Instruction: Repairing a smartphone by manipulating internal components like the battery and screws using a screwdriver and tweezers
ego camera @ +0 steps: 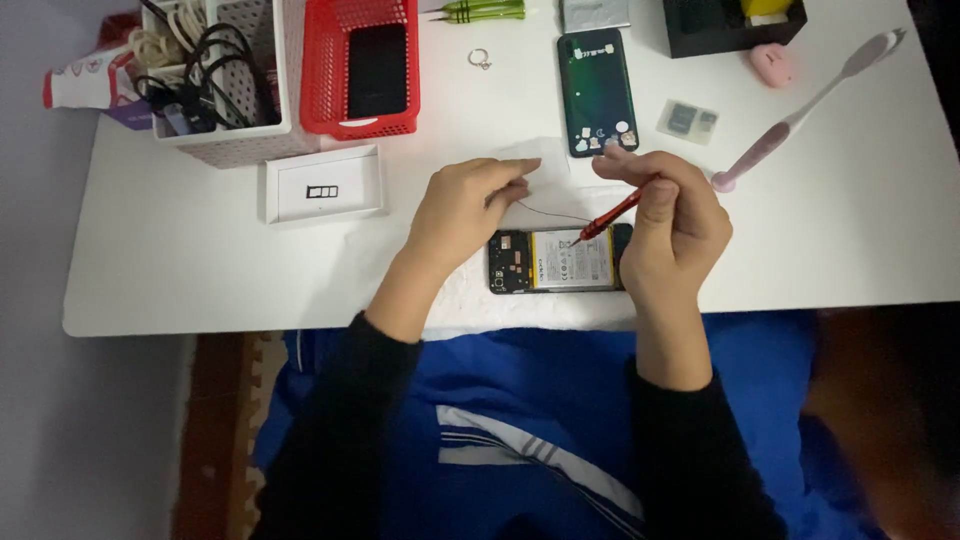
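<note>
An opened phone (555, 262) lies on a white cloth near the table's front edge, its battery and circuit board exposed. My right hand (668, 225) grips a thin red screwdriver (612, 216) whose tip points down at the phone's upper middle. My left hand (468, 205) rests just left of and above the phone, fingers curled and pinched toward the cloth; what it pinches is too small to tell. A thin dark wire (555, 212) curves across the cloth between both hands.
A dark phone back cover (597, 92) lies beyond my hands. A white tray (323, 184) with a small part sits left. A red basket (362, 66) holding a phone, a white basket (225, 75) of cables, a pink toothbrush (805, 112) and green tools (482, 11) stand farther back.
</note>
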